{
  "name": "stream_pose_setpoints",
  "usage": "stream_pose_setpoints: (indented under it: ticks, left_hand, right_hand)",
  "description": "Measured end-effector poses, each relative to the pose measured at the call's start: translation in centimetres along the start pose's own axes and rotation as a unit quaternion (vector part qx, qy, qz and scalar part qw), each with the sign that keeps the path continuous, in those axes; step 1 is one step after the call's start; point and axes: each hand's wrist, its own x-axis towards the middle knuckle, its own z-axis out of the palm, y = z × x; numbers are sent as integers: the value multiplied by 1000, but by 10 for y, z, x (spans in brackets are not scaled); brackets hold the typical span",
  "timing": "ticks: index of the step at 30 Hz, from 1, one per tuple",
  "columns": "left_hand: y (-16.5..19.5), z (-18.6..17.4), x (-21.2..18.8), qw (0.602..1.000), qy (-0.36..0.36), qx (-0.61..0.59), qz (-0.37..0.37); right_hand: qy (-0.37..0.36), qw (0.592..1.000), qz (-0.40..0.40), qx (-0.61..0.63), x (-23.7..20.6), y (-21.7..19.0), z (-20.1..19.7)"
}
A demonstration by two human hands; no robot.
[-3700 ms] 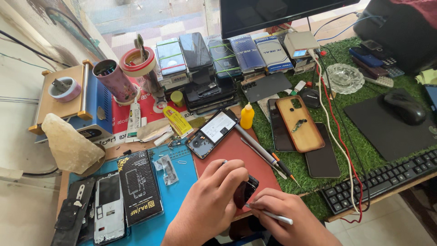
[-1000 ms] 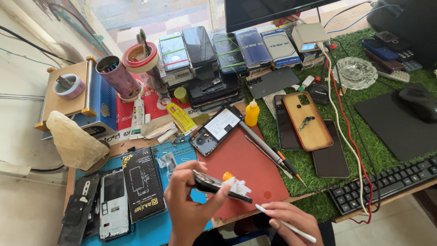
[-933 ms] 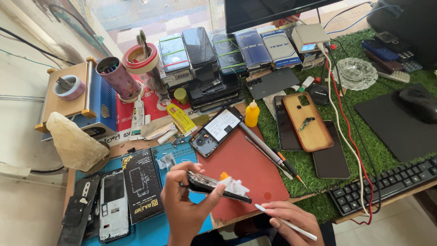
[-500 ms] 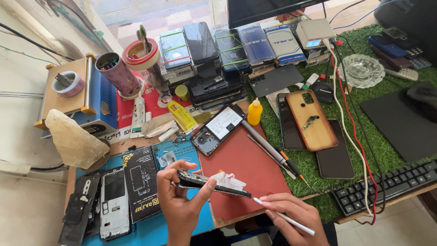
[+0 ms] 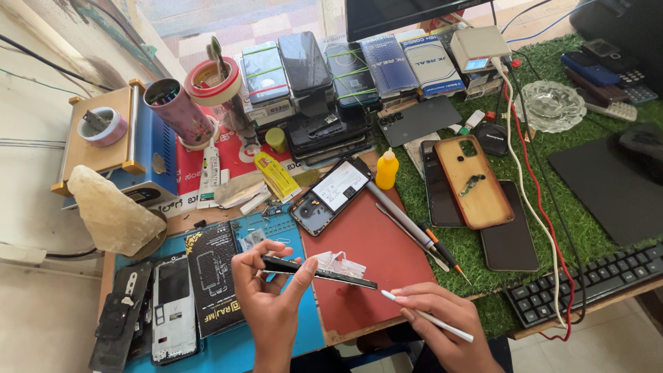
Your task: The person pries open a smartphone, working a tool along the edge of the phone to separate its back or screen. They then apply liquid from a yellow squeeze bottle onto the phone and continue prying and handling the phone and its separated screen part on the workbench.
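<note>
Cluttered, that repair bench: a red mat beside a blue mat, artificial green turf to the right, and stacks of boxed phones along the back edge.

Up over the seam between the 2 mats, the left hand was pinching a thin dark phone panel edge-on, thumb on one side and fingers on the other, closed snugly around its near end. A bit of clear film or plastic sat on top of the panel. The right hand was curled shut around a slim white tool, its tip just short of the panel's far end.

Risk, by my reading: that panel was gripped at 1 end only, so it could have flexed, cracked, or slipped down onto the mats. A hard poke from the tool might have scratched it. The opened phone and screwdrivers lay close beneath, ready to be knocked.
</note>
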Motion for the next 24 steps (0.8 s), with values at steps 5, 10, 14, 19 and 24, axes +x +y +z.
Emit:
stream_pose_setpoints:
  ticks: [5,10,14,19,24]
  left_hand:
    - [-8,-3,-2,999,-15,-40,14]
    - [-7,-4,-4,997,-19,-33,65]
    - [16,-15,0,983,-34,88,158]
    - [41,1,-8,897,-151,220,354]
    - [50,21,-18,864,-258,220,372]
  right_hand:
    - [-9,999,-21,-24,-8,5,-6]
    - [-12,999,-34,3,-24,15,-29]
    - [57,991,-69,98,-33,25,-37]
    - [9,989,-59,138,-27,16,-24]
    - [72,992,-103,8,-10,-20,-2]
